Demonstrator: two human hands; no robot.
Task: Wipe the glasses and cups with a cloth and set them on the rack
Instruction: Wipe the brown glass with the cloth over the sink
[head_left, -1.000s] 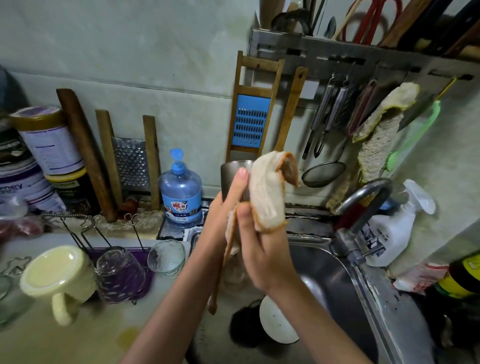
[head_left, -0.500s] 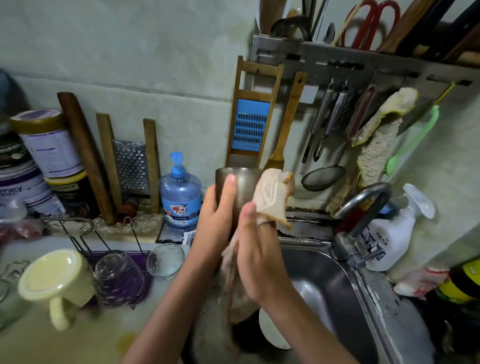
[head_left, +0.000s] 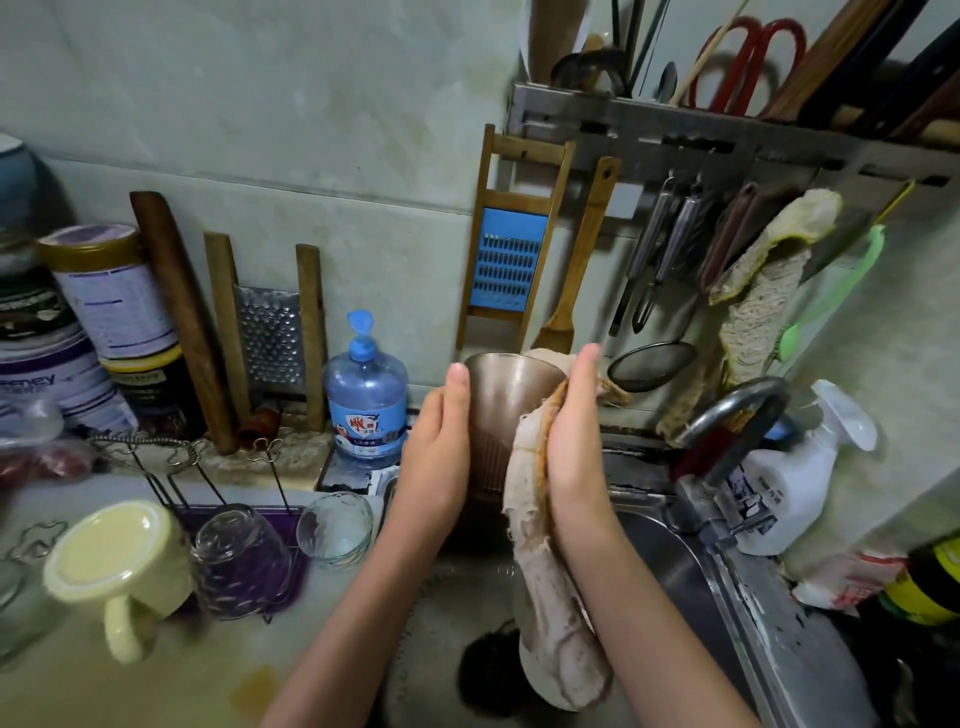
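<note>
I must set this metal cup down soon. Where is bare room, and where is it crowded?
Bare counter lies in front of the cream mug and the upturned glass, left of the sink. On the rack, the rear wire pegs look free. Crowded: the rack's front row, the ledge around the blue bottle, and the sink's right rim by the spray bottle.

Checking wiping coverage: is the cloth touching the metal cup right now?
Touching. The head view shows the right hand pressing the cloth flat against the metal cup's right side, no gap between them.
</note>
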